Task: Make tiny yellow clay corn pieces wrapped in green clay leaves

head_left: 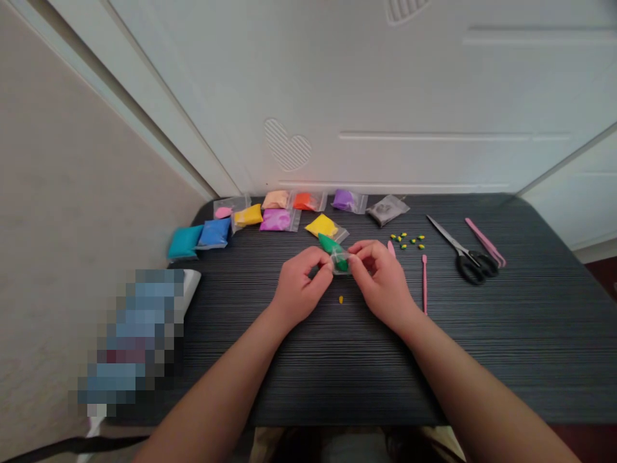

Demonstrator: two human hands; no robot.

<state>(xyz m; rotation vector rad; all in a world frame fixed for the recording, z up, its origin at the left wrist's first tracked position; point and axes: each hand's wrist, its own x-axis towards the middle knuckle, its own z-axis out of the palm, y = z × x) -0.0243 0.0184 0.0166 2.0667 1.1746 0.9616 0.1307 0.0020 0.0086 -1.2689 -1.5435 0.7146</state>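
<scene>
Between my two hands is a small clear bag of green clay [330, 244], held just above the dark table. My left hand [303, 283] pinches the bag's left edge between thumb and fingers. On the other side my right hand [382, 278] grips its right edge the same way. A tiny yellow piece of clay [340, 299] lies on the table below the bag. Several small yellow-and-green clay pieces [403, 247] are scattered beyond my right hand. Partly hidden behind that hand is a pink tool [391, 248].
Bags of coloured clay, among them a yellow bag [322, 225], a purple bag [343, 200] and a blue bag [214, 232], line the table's back and left. At right lie a pink stick tool [425, 283], scissors [463, 253] and pink tweezers [484, 241]. A blurred-out object [137, 334] sits at left.
</scene>
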